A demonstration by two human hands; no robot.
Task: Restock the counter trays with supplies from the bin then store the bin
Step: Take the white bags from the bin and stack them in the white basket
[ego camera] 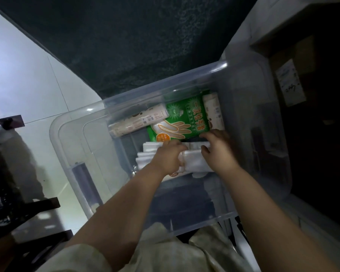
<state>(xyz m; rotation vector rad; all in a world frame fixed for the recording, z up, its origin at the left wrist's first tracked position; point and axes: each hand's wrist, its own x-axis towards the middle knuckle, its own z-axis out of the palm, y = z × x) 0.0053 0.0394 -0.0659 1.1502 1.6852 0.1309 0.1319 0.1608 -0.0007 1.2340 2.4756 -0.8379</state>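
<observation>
We judge restocking unfinished: our left hand and right hand grip a white plastic-wrapped bundle inside the clear plastic bin.

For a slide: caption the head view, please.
Left hand and right hand grip a white bundle inside the clear bin, beside a green glove packet.

Clear bin: one. Green glove packet: one. Wrapped rolls: two, at ten and two o'clock of the packet. White bag bundles: count indeterminate.
</observation>
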